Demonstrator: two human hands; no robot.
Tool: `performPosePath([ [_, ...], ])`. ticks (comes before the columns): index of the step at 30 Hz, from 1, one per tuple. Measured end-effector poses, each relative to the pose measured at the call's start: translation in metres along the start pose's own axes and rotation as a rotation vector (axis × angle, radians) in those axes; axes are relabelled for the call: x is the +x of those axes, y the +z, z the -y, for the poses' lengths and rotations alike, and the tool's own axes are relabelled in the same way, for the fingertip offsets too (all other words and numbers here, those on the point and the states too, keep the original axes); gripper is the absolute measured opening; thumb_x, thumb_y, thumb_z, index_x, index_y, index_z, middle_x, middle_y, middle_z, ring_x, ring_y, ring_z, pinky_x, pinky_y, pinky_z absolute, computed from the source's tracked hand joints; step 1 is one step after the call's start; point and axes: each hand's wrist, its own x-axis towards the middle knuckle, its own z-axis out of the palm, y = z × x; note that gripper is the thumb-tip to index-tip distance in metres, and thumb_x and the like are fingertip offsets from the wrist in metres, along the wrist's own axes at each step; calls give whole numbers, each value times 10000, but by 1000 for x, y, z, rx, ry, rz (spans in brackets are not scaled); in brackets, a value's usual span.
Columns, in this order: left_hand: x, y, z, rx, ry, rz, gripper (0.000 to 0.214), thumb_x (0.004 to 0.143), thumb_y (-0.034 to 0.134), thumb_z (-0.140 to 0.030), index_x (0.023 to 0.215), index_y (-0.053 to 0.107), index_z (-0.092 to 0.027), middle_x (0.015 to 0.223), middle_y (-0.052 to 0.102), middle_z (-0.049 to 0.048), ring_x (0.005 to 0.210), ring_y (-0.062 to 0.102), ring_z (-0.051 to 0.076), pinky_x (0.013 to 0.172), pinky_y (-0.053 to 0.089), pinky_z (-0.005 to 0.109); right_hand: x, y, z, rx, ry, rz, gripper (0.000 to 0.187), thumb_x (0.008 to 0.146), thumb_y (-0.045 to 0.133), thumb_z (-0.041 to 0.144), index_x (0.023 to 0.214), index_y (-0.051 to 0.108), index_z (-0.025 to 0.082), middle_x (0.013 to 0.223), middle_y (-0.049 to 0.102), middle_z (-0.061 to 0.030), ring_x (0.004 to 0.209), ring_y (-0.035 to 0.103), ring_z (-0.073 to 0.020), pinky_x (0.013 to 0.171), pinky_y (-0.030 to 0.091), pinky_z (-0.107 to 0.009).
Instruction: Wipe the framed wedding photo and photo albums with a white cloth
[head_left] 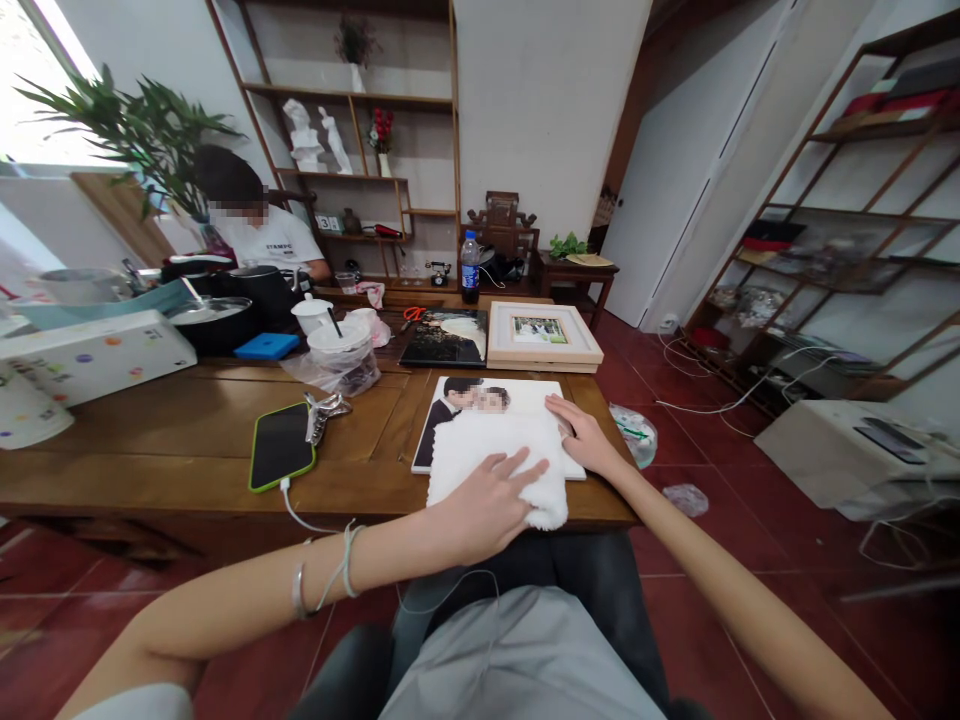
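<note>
A white fluffy cloth [480, 455] lies over the lower part of a photo panel [431, 440] on the table's front edge. The panel's print shows two people in its upper part. On top of the cloth rests my left hand [487, 510], palm down with its fingers spread. My right hand [585, 435] lies flat along the panel's right side, fingers stretched out and touching its edge. What is under the cloth stays hidden.
Behind the panel lie a dark photo panel [431, 338] and a light wooden frame [589, 345], with red scissors [412, 314] nearby. To the left are a charging phone [279, 452], a bagged cup [341, 350] and a blue box [267, 346]. A co-worker [270, 240] sits across the table.
</note>
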Motion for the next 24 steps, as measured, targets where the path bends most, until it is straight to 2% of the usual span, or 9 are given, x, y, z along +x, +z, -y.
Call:
performPosePath([
  [2,3,-1,4,-18,-4,8,274,882,444,-321,897,687,-197,1420,374,55,1304,315,297,966,336,411,0,0,0,-4,-2,0,527,703,446,78,1206,570,176,1302,521,-96,1252,426,-232,1072,317,-451],
  [5,16,4,23,-57,-62,18,289,898,419,-311,1031,657,-216,1414,383,68,1283,355,293,946,364,410,1,0,1,-18,-2,-24,468,750,463,127,1202,574,176,1283,537,-106,1236,445,-240,1053,342,-455],
  [11,60,31,73,-65,-217,-3,357,932,353,-364,1140,602,-214,1436,344,81,1312,305,286,998,318,424,2,1,4,-33,-4,-35,388,815,484,225,1187,585,177,1270,546,-119,1226,456,-254,1033,360,-460],
  [15,83,43,87,-52,-268,-25,393,940,322,-371,1197,561,-194,1439,333,93,1300,311,307,1001,312,449,2,0,4,-8,7,-38,391,815,492,227,1196,574,205,1279,544,-88,1224,459,-242,1031,361,-441],
  [19,88,42,70,-2,-321,7,357,922,360,-287,1168,588,-164,1415,359,135,1275,329,354,962,344,478,3,-3,3,80,127,-123,376,821,481,234,1184,578,221,1254,568,-68,1177,506,-233,1014,380,-428],
  [21,84,38,50,12,-334,28,336,896,398,-240,1154,602,-174,1413,359,137,1271,328,372,954,345,495,3,-5,3,113,151,-166,368,833,466,240,1181,579,216,1276,550,-69,1187,496,-225,1021,375,-417],
  [24,72,29,15,21,-308,38,310,862,437,-209,1089,646,-181,1416,356,130,1276,314,393,963,324,524,3,-6,5,125,113,-186,360,854,448,257,1188,574,213,1311,518,-66,1216,468,-210,1042,353,-403],
])
